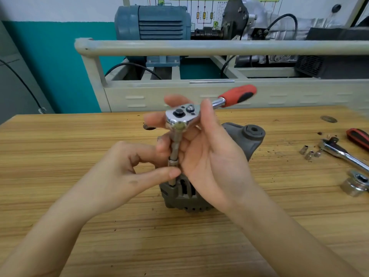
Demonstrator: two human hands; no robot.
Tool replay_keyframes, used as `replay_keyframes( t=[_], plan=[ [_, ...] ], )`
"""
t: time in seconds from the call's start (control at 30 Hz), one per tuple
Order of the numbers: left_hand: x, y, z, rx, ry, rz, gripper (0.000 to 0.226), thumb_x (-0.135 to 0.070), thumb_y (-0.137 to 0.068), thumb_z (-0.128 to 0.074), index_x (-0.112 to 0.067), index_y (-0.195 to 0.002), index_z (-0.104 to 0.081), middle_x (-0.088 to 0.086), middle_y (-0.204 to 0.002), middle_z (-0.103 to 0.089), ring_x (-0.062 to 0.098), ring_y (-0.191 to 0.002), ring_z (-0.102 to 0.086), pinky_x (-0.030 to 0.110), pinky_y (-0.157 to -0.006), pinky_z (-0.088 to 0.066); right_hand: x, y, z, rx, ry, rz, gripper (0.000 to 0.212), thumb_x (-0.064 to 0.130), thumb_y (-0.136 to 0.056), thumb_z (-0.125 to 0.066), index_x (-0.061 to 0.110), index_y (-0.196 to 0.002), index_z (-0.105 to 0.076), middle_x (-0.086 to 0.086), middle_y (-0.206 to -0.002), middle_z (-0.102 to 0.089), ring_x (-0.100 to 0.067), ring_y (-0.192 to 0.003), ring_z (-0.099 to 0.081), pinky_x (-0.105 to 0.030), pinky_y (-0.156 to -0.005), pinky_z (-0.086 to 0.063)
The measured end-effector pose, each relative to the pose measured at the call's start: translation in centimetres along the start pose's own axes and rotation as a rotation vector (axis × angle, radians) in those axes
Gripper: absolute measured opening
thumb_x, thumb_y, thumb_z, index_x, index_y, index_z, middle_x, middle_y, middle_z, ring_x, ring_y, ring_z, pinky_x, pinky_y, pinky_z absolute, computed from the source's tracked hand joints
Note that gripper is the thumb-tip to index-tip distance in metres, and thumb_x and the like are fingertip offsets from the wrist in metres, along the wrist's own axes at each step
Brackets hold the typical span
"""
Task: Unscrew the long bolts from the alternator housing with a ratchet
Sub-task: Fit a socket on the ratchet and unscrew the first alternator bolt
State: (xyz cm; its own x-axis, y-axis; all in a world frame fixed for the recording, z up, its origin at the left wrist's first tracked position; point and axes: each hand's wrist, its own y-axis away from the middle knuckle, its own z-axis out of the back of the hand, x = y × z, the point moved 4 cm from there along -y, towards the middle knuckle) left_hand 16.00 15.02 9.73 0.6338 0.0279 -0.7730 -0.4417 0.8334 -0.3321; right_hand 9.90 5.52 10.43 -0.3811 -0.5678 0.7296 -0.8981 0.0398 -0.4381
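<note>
A grey alternator housing (247,140) stands on the wooden bench (79,148), mostly hidden behind my hands. A ratchet (180,114) with a chrome head and red-black handle sits above it, its extension bar and socket (173,162) running straight down to a bolt at the housing's near left edge. My right hand (209,156) wraps its fingers around the ratchet head from behind. My left hand (131,170) pinches the socket and extension between thumb and fingertips. The bolt itself is hidden by the socket.
At the right lie a second ratchet (343,154), several small sockets (309,153), a red-black handle (358,137) and a large metal pulley nut (355,184). A beige frame rail (199,47) with a blue motor (153,25) stands behind the bench.
</note>
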Motion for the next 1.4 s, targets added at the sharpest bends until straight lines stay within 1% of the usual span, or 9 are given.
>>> replay_keyframes(
  t=[0.2, 0.4, 0.53, 0.67, 0.87, 1.0, 1.13, 1.23, 1.4],
  plan=[
    [-0.9, -0.2, 0.0, -0.092, -0.128, -0.084, 0.03, -0.046, -0.065, -0.062, -0.02, -0.078, -0.066, -0.008, -0.078, -0.069, 0.005, -0.075, -0.063, 0.014, -0.067, -0.049, 0.2, 0.3, -0.4, -0.002, -0.051, 0.076, 0.018, 0.025, -0.073, -0.065, 0.02, -0.09, -0.068, -0.001, -0.091, -0.066, -0.013, -0.073, -0.063, -0.025, -0.07, -0.052],
    [-1.0, 0.0, 0.1, -0.074, -0.128, -0.094, 0.026, -0.045, -0.064, -0.063, -0.021, -0.075, -0.063, -0.02, -0.069, -0.065, -0.005, -0.067, -0.061, 0.005, -0.063, -0.044, 0.0, 0.4, -0.7, -0.018, 0.046, 0.037, 0.024, 0.036, -0.079, -0.056, 0.021, -0.097, -0.065, -0.001, -0.087, -0.065, -0.009, -0.068, -0.06, -0.02, -0.064, -0.049],
    [-0.6, 0.0, -0.4, -0.059, -0.034, -0.031, 0.016, -0.046, -0.063, -0.064, -0.031, -0.067, -0.067, -0.013, -0.067, -0.068, -0.001, -0.064, -0.061, 0.013, -0.062, -0.048, 0.0, 0.2, -0.1, -0.038, 0.015, -0.051, 0.039, 0.045, -0.081, -0.04, 0.017, -0.095, -0.063, 0.005, -0.077, -0.069, -0.006, -0.054, -0.056, -0.018, -0.054, -0.045],
    [-0.5, -0.1, -0.4, -0.043, -0.032, -0.053, 0.025, -0.043, -0.063, -0.066, -0.018, -0.067, -0.065, 0.003, -0.076, -0.068, 0.012, -0.069, -0.064, 0.024, -0.065, -0.052, 0.0, 0.2, -0.5, 0.002, -0.039, -0.025, 0.027, 0.04, -0.08, -0.055, 0.017, -0.09, -0.064, 0.0, -0.081, -0.069, -0.009, -0.056, -0.058, -0.018, -0.055, -0.049],
    [-0.2, -0.3, -0.4, -0.031, 0.011, -0.04, 0.02, -0.044, -0.063, -0.065, -0.037, -0.081, -0.068, -0.018, -0.079, -0.07, -0.002, -0.078, -0.065, 0.008, -0.069, -0.048, 0.2, 0.3, -0.3, 0.02, -0.151, 0.011, 0.025, 0.023, -0.062, -0.072, 0.019, -0.085, -0.061, -0.001, -0.09, -0.065, -0.014, -0.066, -0.06, -0.024, -0.064, -0.052],
    [-0.3, -0.3, -0.2, -0.028, -0.005, -0.033, 0.025, -0.046, -0.061, -0.066, -0.027, -0.077, -0.068, -0.012, -0.076, -0.07, 0.001, -0.074, -0.065, 0.01, -0.068, -0.049, -0.1, 0.1, -0.6, -0.021, -0.078, -0.012, 0.023, 0.036, -0.071, -0.064, 0.018, -0.085, -0.066, -0.001, -0.086, -0.068, -0.011, -0.062, -0.061, -0.02, -0.058, -0.051],
    [-0.1, -0.1, -0.1, -0.037, -0.004, -0.016, 0.022, -0.046, -0.059, -0.068, -0.025, -0.063, -0.066, -0.002, -0.07, -0.069, 0.008, -0.069, -0.064, 0.022, -0.065, -0.052, -0.1, 0.0, -0.3, -0.036, -0.049, -0.06, 0.031, 0.042, -0.079, -0.048, 0.019, -0.085, -0.068, 0.002, -0.078, -0.07, -0.008, -0.054, -0.058, -0.018, -0.054, -0.048],
    [-0.2, -0.2, -0.1, -0.048, -0.021, -0.013, 0.03, -0.046, -0.059, -0.068, -0.017, -0.067, -0.067, 0.004, -0.075, -0.07, 0.013, -0.072, -0.066, 0.028, -0.067, -0.053, 0.0, 0.1, -0.6, -0.019, -0.049, -0.031, 0.024, 0.037, -0.077, -0.057, 0.017, -0.088, -0.064, 0.0, -0.082, -0.069, -0.009, -0.057, -0.058, -0.019, -0.055, -0.049],
    [-0.5, -0.5, -0.3, -0.054, -0.047, -0.037, 0.032, -0.046, -0.06, -0.065, -0.018, -0.077, -0.066, -0.007, -0.078, -0.071, 0.004, -0.072, -0.066, 0.016, -0.066, -0.052, 0.3, 0.3, -0.3, -0.04, -0.116, 0.027, 0.025, 0.025, -0.058, -0.071, 0.02, -0.08, -0.062, -0.002, -0.082, -0.063, -0.013, -0.059, -0.058, -0.025, -0.061, -0.052]
  ],
)
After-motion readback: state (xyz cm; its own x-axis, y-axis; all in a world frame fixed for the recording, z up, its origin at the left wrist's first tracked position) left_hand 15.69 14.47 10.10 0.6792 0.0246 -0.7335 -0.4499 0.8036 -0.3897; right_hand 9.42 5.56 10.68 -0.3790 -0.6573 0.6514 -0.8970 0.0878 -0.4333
